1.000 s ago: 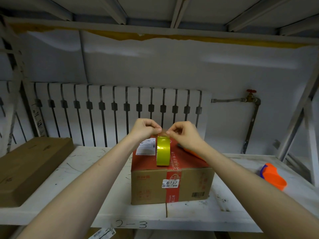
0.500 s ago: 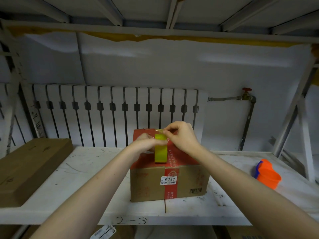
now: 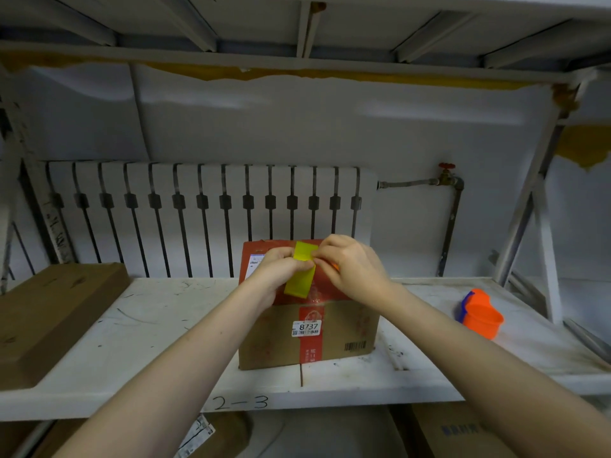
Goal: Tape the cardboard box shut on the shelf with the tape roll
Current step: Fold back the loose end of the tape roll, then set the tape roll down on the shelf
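A cardboard box [image 3: 274,338] with a red top and a white label reading 8737 stands on the white shelf [image 3: 139,332]. Above its top I hold a yellow tape roll [image 3: 301,269] edge-on. My left hand [image 3: 276,276] grips the roll's left side, with the thumb across its face. My right hand [image 3: 352,267] pinches the roll near its top right edge. Whether a loose tape end is lifted I cannot tell. Both hands hide most of the box's top.
A flat brown box [image 3: 53,315] lies at the shelf's left end. An orange and blue tool [image 3: 481,314] sits on the right. A radiator [image 3: 201,206] and a pipe with a red valve [image 3: 446,170] stand behind. Slanted shelf struts rise at the right.
The hands and the roll have come down closer to the box's top. The left hand has shifted from the roll's top to its side, and the roll now tilts slightly.
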`<state>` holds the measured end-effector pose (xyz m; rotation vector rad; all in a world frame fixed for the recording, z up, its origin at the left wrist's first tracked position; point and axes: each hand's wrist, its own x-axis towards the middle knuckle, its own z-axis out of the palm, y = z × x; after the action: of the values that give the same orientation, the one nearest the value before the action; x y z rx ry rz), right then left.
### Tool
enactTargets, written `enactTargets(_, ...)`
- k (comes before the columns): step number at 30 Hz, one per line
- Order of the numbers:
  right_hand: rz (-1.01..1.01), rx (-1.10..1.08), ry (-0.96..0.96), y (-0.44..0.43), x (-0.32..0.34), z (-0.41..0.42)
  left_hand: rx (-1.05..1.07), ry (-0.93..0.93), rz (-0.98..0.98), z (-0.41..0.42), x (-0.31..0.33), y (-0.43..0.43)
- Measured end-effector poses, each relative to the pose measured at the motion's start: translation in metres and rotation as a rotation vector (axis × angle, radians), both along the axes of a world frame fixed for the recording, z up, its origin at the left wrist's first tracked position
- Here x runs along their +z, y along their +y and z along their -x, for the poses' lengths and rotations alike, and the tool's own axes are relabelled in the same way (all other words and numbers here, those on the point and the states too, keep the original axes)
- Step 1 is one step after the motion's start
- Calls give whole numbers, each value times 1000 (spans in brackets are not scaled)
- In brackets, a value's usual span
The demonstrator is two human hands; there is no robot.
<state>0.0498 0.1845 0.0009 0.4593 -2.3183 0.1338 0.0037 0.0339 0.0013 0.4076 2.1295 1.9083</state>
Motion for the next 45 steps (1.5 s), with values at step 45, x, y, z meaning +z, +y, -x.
enactTargets(45,986,-23,-90,119,-58,-71,-95,-124,-86,-47,1,119)
